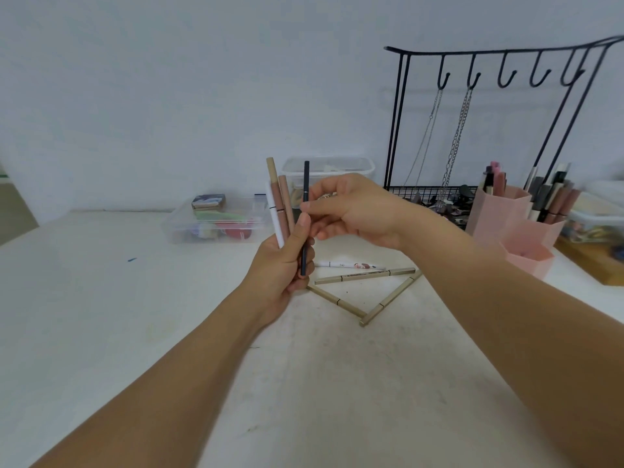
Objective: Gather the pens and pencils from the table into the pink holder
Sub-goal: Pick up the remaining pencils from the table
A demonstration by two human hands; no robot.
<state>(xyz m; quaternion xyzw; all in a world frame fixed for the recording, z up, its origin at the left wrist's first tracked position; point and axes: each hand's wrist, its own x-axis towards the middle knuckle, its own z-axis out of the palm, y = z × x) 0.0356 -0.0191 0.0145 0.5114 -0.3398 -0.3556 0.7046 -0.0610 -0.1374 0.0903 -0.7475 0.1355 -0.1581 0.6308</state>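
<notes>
Above the middle of the white worktop [101,315], the left hand [282,268] is curled round a small bunch of upright pencils: a white one [274,217], a pinkish-brown one [279,204] and a tan one [271,168] stand fanned out of the fist toward twelve o'clock. The right hand [358,211], reaching in from three o'clock, pinches a slim dark pencil [306,197] between thumb and forefinger, and the left thumb lies against the same pencil lower down. On the worktop just beyond the left hand, toward four o'clock from it, lie a white patterned pen [347,265] and three beige pencils [364,276], two of them meeting in a V. The pink holder [499,217] stands at three o'clock near the right edge, already bristling with pens and pencils. Behind it rises a black hook rack [489,52] with chains hanging. Clear plastic boxes [216,221] sit at twelve o'clock by the wall.
</notes>
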